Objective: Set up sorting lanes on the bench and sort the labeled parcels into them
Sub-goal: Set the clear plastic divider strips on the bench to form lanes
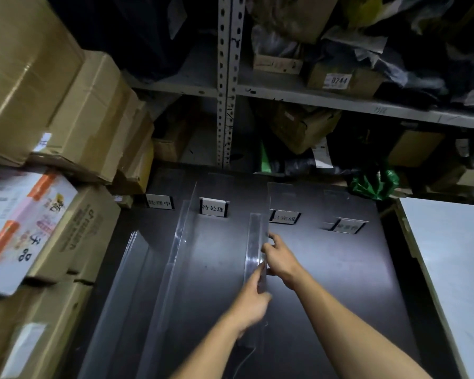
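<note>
Both hands hold a clear acrylic divider [255, 250] that stands on edge on the dark bench [326, 283], running away from the person between the second and third lane signs. The left hand [251, 302] grips the near part of the divider, fingers curled round its top edge, while the right hand [278, 255] pinches it further along, thumb on the near side and fingers reaching over to the far side. A second clear divider [179, 242] stands upright to the left, well apart from the held one, and a third clear panel [121, 283] lies along the bench's left edge. Four small white lane signs with black characters stand in a row at the back of the bench: the first [159, 203] at far left, the second [213, 208] between the two upright dividers, the third [284, 216] just right of the held divider, and the fourth [346, 226] further right, its print too blurred to read. Cardboard boxes [74, 110] are stacked at the left, a metal shelf rack [226, 86] behind holds parcels, one labelled 0244 [338, 80], and a green plastic bag [374, 183] sits at the bench's far right corner
</note>
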`<state>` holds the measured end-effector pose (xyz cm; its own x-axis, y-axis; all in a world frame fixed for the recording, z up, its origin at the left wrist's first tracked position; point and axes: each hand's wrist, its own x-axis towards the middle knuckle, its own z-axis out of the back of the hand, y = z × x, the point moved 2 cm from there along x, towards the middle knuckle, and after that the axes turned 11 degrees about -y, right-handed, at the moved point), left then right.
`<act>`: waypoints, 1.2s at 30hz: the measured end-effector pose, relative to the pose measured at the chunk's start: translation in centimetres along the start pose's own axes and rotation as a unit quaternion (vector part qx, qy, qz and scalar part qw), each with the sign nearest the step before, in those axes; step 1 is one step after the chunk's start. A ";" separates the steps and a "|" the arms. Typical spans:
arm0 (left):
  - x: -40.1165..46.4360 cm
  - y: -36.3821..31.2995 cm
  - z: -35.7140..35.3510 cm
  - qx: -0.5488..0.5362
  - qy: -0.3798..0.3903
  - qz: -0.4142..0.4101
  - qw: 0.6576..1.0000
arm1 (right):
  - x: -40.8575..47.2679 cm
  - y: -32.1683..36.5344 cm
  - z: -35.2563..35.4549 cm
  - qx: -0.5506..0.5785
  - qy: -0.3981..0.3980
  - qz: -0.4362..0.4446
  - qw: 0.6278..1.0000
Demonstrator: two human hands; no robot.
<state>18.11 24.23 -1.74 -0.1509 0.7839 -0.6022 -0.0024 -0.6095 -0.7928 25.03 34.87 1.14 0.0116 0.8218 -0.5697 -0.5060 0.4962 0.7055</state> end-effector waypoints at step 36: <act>-10.0 -4.1 15.2 0.083 -0.252 -0.233 0.936 | -13.8 5.1 -4.8 -0.145 -0.152 0.272 0.939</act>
<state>4.56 17.11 8.98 -0.5415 0.8397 -0.0419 -0.3309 -0.2587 -0.9075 18.19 24.73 10.55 -0.0935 0.9954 0.0187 -0.7211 -0.0807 0.6881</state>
